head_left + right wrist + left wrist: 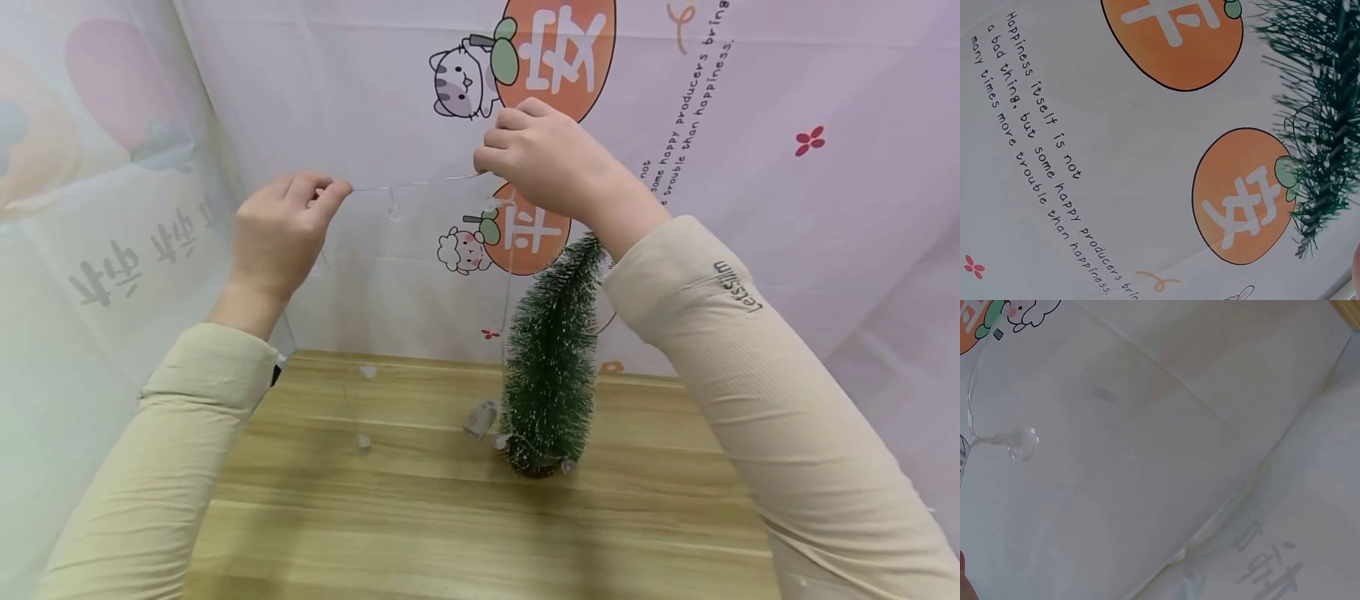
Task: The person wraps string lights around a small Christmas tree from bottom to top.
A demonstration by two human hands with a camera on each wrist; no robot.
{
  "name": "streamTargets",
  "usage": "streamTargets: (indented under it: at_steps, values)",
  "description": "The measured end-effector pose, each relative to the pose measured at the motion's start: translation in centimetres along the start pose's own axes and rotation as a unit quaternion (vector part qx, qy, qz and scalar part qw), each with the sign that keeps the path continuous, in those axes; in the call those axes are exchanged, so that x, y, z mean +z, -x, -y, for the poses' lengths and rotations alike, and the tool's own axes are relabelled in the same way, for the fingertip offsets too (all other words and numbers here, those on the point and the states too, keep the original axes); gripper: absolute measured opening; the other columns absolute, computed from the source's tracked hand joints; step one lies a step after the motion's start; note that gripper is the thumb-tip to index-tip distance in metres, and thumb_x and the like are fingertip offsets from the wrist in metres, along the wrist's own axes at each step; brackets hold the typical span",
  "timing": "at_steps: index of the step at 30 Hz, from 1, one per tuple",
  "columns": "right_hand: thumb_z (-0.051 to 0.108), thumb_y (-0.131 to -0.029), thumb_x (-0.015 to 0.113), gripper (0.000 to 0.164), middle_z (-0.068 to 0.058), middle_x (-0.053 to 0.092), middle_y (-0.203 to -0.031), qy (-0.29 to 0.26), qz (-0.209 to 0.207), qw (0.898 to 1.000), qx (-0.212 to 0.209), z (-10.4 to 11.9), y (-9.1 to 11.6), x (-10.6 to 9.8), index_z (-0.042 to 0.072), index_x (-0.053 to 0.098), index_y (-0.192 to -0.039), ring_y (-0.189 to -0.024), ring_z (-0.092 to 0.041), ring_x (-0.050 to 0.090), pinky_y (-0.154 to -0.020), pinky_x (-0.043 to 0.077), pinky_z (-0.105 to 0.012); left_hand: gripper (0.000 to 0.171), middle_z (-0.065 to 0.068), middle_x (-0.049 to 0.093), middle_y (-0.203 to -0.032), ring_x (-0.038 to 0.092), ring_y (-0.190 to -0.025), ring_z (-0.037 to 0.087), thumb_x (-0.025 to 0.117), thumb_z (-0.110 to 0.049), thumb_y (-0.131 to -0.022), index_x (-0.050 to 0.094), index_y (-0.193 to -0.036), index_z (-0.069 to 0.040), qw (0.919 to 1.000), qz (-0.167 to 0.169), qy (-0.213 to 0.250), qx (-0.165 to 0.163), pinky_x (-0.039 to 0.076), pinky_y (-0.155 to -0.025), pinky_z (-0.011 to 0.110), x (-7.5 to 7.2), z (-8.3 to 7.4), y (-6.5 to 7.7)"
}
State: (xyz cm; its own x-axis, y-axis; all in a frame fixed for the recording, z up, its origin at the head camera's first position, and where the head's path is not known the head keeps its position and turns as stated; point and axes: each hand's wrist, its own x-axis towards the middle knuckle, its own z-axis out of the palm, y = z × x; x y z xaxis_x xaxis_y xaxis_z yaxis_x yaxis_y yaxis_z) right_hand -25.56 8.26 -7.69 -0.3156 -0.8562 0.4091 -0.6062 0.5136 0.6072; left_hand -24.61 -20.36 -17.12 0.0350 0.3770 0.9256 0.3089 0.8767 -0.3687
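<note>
A thin clear string of lights (395, 208) is stretched between both hands above the table, a clear bulb dangling from its middle. My left hand (279, 223) pinches one end of this stretch between thumb and forefinger. My right hand (546, 158), fingers curled, grips the other end above a small green artificial Christmas tree (553, 358). More wire hangs down beside the tree, and loose bulbs (367, 370) hang under my left hand. In the left wrist view a bulb (1022, 444) shows on its wire. The right wrist view has the tree's tip (1329, 162) at its right side.
The tree stands upright on a wood-grain table (420, 517). Just left of its base lies a small clear box (480, 418). A white printed cloth (750, 250) forms the back wall, and another cloth wall (90, 225) rises on the left.
</note>
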Motion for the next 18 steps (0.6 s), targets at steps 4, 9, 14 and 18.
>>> streamTargets:
  at_steps: [4, 9, 14, 18]
  values:
    - [0.001, -0.095, 0.053, 0.015, -0.01, 0.072, -0.098, -0.018, 0.016, 0.999, 0.033, 0.0, 0.1, -0.2, 0.005, 0.067, -0.101, -0.097, -0.028, 0.057, -0.096, 0.044, -0.037, 0.025, 0.011, 0.065, -0.08, 0.054, -0.058, 0.03, 0.05, 0.01, -0.09, 0.067, -0.09, -0.008, 1.0, 0.001, 0.005, 0.001, 0.045, -0.047, 0.037, 0.0, -0.1, 0.0]
    - [0.007, -0.094, 0.057, 0.011, -0.01, 0.072, -0.096, -0.04, 0.022, 0.997, 0.055, -0.3, 0.7, -0.2, 0.005, 0.066, -0.099, -0.094, -0.028, 0.055, -0.093, 0.043, -0.038, 0.026, 0.011, 0.064, -0.079, 0.054, -0.058, 0.03, 0.049, 0.011, -0.089, 0.067, -0.091, -0.008, 0.9999, 0.009, 0.01, 0.007, 0.045, -0.047, 0.037, 0.2, -0.2, 0.2]
    - [0.007, -0.095, 0.055, 0.013, -0.01, 0.072, -0.097, -0.062, 0.017, 0.996, 0.064, -0.7, 1.3, 0.1, 0.005, 0.067, -0.099, -0.097, -0.028, 0.056, -0.097, 0.043, -0.039, 0.029, 0.012, 0.063, -0.078, 0.057, -0.06, 0.03, 0.048, 0.014, -0.089, 0.066, -0.092, -0.008, 0.9997, 0.018, 0.009, 0.015, 0.047, -0.047, 0.038, 0.2, -0.4, 0.2]
    - [0.007, -0.096, 0.055, 0.013, -0.01, 0.071, -0.097, -0.068, 0.008, 0.995, 0.068, -1.0, 1.8, 0.3, 0.005, 0.067, -0.097, -0.097, -0.029, 0.057, -0.095, 0.044, -0.039, 0.028, 0.012, 0.061, -0.076, 0.056, -0.059, 0.03, 0.048, 0.013, -0.09, 0.066, -0.092, -0.008, 0.9995, 0.022, 0.009, 0.021, 0.047, -0.047, 0.038, 0.2, -0.6, 0.1]
